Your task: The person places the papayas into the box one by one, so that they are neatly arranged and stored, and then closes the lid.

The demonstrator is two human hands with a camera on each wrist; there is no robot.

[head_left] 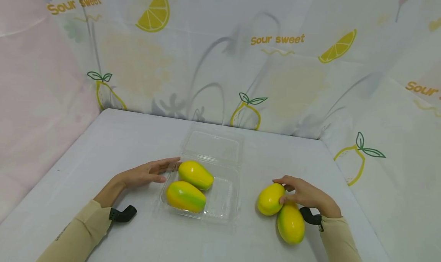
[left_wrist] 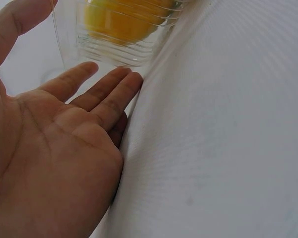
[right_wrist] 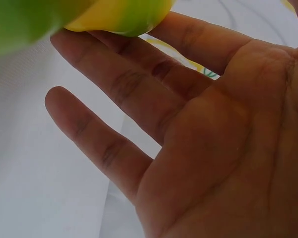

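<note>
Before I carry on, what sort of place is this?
Probably a small makeshift booth, though I can't be sure: a white table closely walled by lemon-printed sheets that carry "Sour sweet" lettering.

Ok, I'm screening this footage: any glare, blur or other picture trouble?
Head view: small glints on the fruit, the clear box faint against the white table; left wrist: one fruit softened behind the box's ridged side; right wrist: the top-left fruit blurred.
</note>
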